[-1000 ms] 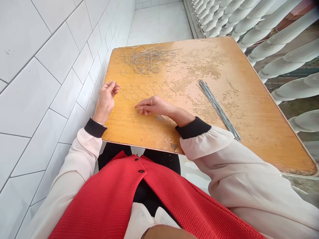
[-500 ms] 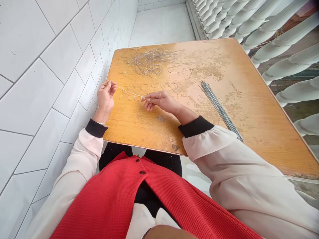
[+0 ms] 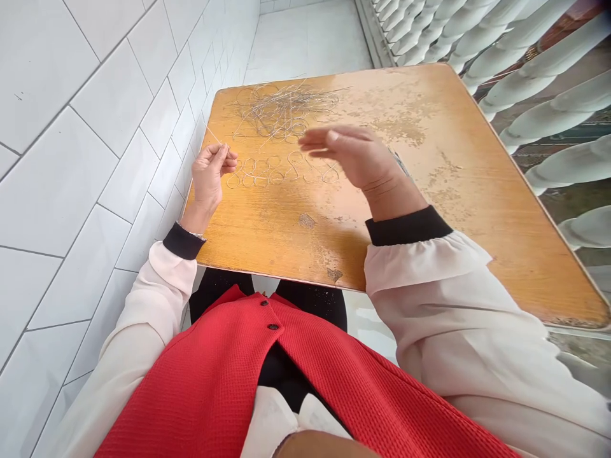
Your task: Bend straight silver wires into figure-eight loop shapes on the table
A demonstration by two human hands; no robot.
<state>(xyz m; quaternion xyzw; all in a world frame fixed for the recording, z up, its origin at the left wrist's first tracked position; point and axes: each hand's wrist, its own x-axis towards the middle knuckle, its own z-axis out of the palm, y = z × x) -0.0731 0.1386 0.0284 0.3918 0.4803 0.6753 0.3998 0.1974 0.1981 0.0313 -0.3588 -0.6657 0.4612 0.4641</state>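
Observation:
My left hand (image 3: 210, 178) pinches a thin silver wire (image 3: 213, 135) between thumb and fingertips, its end pointing up and to the left. A row of bent figure-eight wire loops (image 3: 281, 170) lies flat on the wooden tabletop (image 3: 281, 242), just right of that hand. My right hand (image 3: 351, 152) hangs above the table with its fingers extended, holding nothing. Behind it, a bundle of straight wires (image 3: 399, 163) is mostly hidden. A tangled heap of wire loops (image 3: 281, 111) lies near the far edge.
A white tiled wall (image 3: 119, 159) runs close along the table's left side. A white balustrade (image 3: 525, 83) stands beyond the right side. The tabletop is worn and patchy, and a tiled floor (image 3: 305, 44) shows past its far edge.
The wire has passed from my right hand's fingers to my left hand. My right hand has lifted and moved right, away from the loops, now covering most of the straight wire bundle.

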